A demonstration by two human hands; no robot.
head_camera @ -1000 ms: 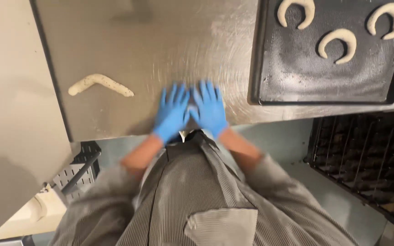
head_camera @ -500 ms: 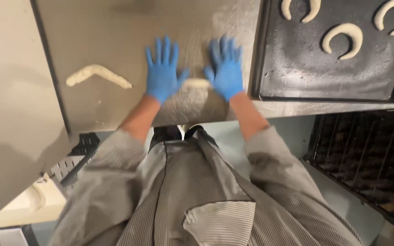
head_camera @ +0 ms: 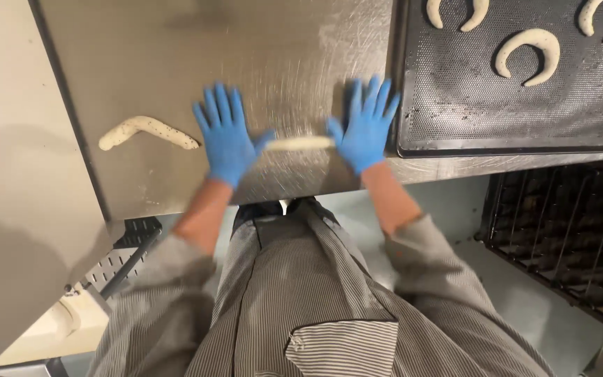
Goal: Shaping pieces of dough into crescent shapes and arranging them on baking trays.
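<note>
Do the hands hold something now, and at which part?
Nothing is gripped. Both gloved hands, left and right, lie flat and open on the ends of a dough rope on the table.

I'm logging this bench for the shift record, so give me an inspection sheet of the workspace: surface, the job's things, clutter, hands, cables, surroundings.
Surface: steel table, scratched, with pale smears near the middle.
Job's things: dough rope lying flat on the table between the two hands; both palms cover its ends.
Clutter: bent dough piece with dark specks, left of the hands; dark perforated tray at the right, holding three dough crescents.
Hands: left hand and right hand, blue gloves, fingers spread flat, pressed on the table.
Cables: nothing seen.
Surroundings: wire rack below the tray; striped apron at the table edge; pale wall on the left.
</note>
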